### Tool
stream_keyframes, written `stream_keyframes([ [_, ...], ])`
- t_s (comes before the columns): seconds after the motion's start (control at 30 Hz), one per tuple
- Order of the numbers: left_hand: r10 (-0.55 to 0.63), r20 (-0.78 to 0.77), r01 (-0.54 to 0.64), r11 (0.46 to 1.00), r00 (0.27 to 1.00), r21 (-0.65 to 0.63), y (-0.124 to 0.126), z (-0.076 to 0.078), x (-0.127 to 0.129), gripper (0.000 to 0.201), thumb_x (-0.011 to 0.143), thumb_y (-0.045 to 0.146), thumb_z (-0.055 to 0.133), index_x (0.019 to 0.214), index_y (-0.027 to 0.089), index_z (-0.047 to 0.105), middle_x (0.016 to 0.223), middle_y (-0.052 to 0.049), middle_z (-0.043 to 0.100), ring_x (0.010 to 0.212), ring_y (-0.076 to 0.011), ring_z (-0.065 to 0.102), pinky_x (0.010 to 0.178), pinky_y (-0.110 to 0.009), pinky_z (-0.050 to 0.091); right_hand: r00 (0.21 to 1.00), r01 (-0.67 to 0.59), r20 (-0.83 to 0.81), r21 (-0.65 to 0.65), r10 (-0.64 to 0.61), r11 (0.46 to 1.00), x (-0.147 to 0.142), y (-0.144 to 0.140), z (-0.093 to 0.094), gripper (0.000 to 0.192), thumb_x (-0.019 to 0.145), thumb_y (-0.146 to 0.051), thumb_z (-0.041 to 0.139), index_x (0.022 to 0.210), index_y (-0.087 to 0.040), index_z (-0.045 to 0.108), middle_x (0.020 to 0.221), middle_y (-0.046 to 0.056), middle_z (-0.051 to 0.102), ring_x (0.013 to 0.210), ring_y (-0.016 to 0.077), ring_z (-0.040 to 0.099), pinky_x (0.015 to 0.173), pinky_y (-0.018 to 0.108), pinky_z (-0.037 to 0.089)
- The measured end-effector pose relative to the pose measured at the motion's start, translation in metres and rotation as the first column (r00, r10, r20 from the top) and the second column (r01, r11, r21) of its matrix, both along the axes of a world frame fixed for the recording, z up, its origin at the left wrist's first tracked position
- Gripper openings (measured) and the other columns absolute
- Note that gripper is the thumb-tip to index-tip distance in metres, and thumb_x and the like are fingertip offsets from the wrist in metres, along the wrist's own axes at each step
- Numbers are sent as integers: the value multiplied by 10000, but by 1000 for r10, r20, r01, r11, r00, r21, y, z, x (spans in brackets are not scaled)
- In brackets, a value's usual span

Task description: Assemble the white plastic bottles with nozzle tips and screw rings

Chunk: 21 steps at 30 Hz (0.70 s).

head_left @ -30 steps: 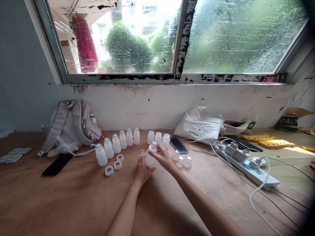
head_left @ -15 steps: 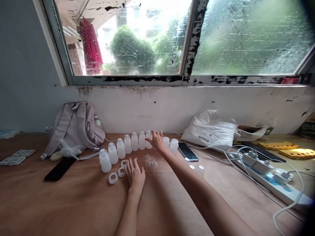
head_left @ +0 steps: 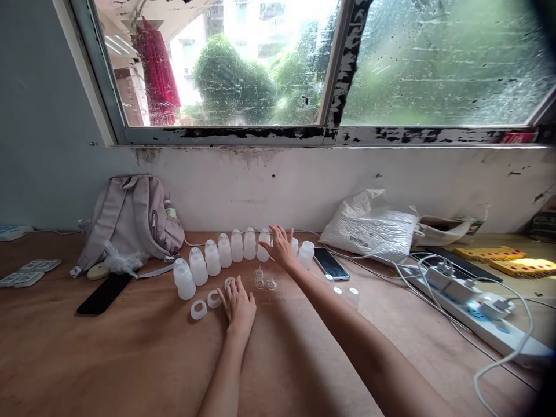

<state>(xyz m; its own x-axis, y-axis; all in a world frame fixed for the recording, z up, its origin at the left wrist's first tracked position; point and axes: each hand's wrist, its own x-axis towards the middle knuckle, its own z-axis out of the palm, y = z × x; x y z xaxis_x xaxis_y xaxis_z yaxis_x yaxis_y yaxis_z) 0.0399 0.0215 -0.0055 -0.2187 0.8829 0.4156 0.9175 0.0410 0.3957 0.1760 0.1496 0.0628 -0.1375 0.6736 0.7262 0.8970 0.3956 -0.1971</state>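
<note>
A curved row of several small white plastic bottles [head_left: 224, 250] stands on the brown table [head_left: 130, 359]. My right hand [head_left: 281, 247] is stretched out over the right end of the row, fingers spread, at or just off a bottle there [head_left: 306, 253]. My left hand [head_left: 238, 306] lies flat on the table, fingertips at a white ring [head_left: 229, 282]. Two more white rings [head_left: 198, 310] lie to its left. Small clear nipples [head_left: 264, 283] sit between my hands. Clear caps [head_left: 345, 293] lie to the right.
A grey backpack [head_left: 130, 223] leans on the wall at the left, a black phone [head_left: 104, 293] in front of it. Another phone [head_left: 330, 264], a white plastic bag [head_left: 369, 227], a power strip with cables [head_left: 469, 307] and yellow parts [head_left: 516, 266] lie to the right.
One second ago both hands held a bottle. My right hand set it into the row and has now spread open; my left hand dropped flat onto the table by the rings.
</note>
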Motion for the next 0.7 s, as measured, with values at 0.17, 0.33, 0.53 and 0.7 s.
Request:
stream_keyframes([
  [0.17, 88, -59, -86, 995, 994, 46, -4, 2, 3, 446, 733, 201, 446, 1163, 87, 425, 1215, -201, 431, 1191, -312, 289, 973, -557, 77, 976, -120, -191, -93, 101, 988, 11, -55, -30, 299, 829, -311, 375, 1095, -196, 451, 1061, 89, 564, 1044, 226, 471, 1004, 468, 137],
  [0.33, 63, -96, -63, 998, 993, 7, -8, 3, 5, 339, 746, 196, 439, 1066, 106, 506, 1073, -169, 527, 1111, -305, 371, 956, -557, 111, 949, -271, -246, -307, 199, 912, 26, -91, -75, 231, 735, -288, 517, 948, -206, 551, 944, 65, 614, 907, 225, 542, 850, 394, 382],
  [0.53, -123, -69, 127, 990, 990, 59, -21, 2, 25, 354, 731, 274, 511, 1067, 165, 506, 947, -91, 543, 938, -257, 464, 880, -455, 303, 882, -368, -407, -277, 238, 888, 30, -102, -76, 127, 773, -245, 453, 847, -179, 532, 796, 40, 594, 711, 148, 558, 652, 272, 455],
  [0.7, -279, 124, 243, 939, 952, 245, -19, 1, 33, 347, 697, 239, 569, 1029, 185, 485, 981, -77, 514, 936, -232, 481, 808, -379, 393, 839, -370, -494, -213, 227, 904, 35, -111, -75, 140, 724, -299, 542, 789, -176, 553, 777, 30, 542, 615, 127, 513, 574, 259, 441],
])
